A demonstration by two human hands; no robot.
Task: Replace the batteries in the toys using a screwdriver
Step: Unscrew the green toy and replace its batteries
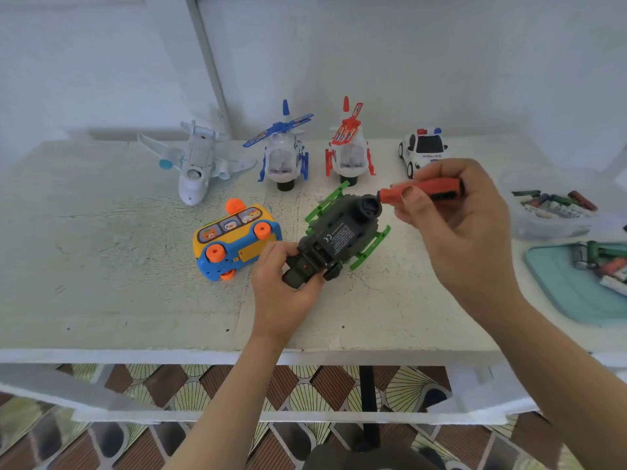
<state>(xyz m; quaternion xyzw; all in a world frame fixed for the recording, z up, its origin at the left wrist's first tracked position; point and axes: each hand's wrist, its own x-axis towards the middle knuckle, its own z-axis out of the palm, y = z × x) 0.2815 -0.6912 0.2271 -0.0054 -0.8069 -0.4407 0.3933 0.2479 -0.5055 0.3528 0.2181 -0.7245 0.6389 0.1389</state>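
Note:
A dark green toy helicopter (341, 232) with bright green skids lies belly-up in the middle of the white table (101, 266). My left hand (285, 286) grips its tail end from below. My right hand (454, 215) holds an orange and black screwdriver (420, 191) level above the toy's nose, its orange end pointing left; the metal tip is hidden. Loose batteries lie in a clear tub (549, 215) and on a teal tray (576, 293) at the right.
A yellow and blue toy bus (234, 242) lies on its side left of the helicopter. Along the back stand a white plane (196, 164), a blue helicopter (285, 154), a red helicopter (349, 150) and a police car (422, 147). The table's front edge runs below my wrists.

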